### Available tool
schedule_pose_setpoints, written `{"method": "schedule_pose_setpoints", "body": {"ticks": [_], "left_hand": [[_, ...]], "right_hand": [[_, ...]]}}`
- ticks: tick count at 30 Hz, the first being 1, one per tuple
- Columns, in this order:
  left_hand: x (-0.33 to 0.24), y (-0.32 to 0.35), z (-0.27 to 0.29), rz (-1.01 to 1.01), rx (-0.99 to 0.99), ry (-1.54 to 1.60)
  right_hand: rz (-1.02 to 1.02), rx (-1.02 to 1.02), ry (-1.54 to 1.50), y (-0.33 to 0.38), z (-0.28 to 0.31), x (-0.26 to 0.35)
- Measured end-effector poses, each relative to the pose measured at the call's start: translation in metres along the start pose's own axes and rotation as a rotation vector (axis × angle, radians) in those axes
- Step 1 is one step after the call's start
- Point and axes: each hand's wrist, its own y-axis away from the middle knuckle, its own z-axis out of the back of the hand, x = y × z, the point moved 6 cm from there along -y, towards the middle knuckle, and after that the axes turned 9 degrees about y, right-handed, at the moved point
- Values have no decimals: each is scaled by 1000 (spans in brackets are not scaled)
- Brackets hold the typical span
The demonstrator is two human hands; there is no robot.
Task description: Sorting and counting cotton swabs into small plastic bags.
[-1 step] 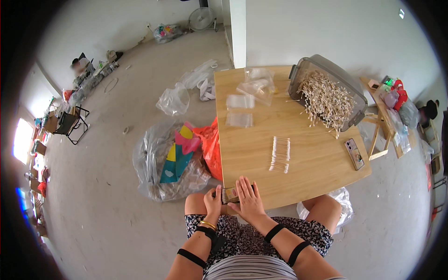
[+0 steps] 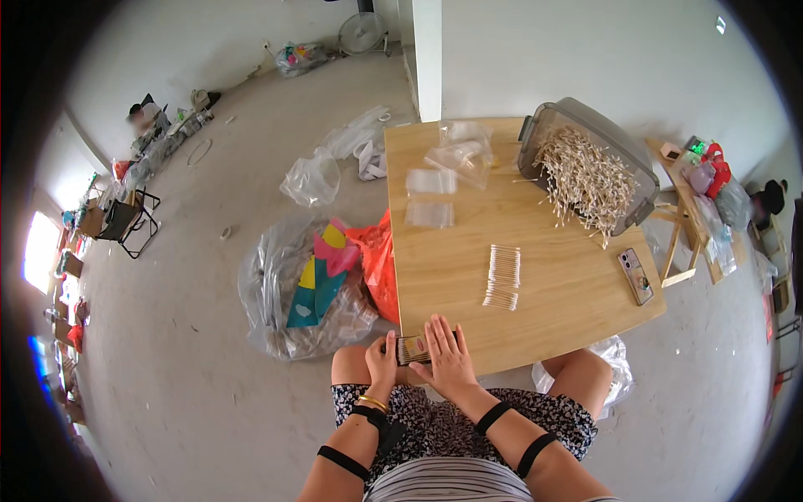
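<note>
At the near left edge of the wooden table [image 2: 452, 276], a small flat pack of cotton swabs [image 2: 413, 350] with dark edges lies under my hands. My left hand [image 2: 382, 360] has its fingers closed on the left end of the pack. Flat across its right part rests my right hand [image 2: 445, 356], fingers stretched out, hiding that side. Beyond them a row of loose cotton swabs [image 2: 503, 272] lies on the tabletop. At the far right a grey plastic bin [image 2: 642, 205] is tipped on its side, with a heap of cotton swabs [image 2: 585, 176] spilling from its mouth.
Clear plastic bags [image 2: 431, 181] lie at the table's far left. A phone [image 2: 636, 276] sits near the right edge. Left of the table, a large clear sack [image 2: 272, 293] and a red bag [image 2: 381, 268] stand on the floor. Another person [image 2: 146, 117] is far left.
</note>
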Motion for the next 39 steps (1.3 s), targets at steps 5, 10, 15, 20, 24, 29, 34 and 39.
{"method": "schedule_pose_setpoints", "body": {"ticks": [5, 10, 15, 20, 24, 29, 34, 39], "left_hand": [[3, -1, -3, 85, -8, 173], [-1, -1, -4, 70, -1, 85], [-2, 0, -1, -26, -41, 48], [-4, -1, -3, 29, -1, 4], [-1, -2, -4, 13, 9, 31], [9, -6, -6, -15, 7, 36], [-1, -4, -9, -7, 43, 9], [19, -14, 38, -47, -203, 20]], "right_hand": [[-19, -12, -6, 7, -4, -7], [6, 10, 71, 7, -6, 0], [3, 2, 65, 4, -4, 8], [-68, -49, -25, 6, -2, -11], [-29, 6, 29, 6, -7, -12], [-32, 95, 48, -3, -7, 10], [-23, -6, -28, 2, -13, -3], [-296, -185, -325, -3, 25, -75]]}}
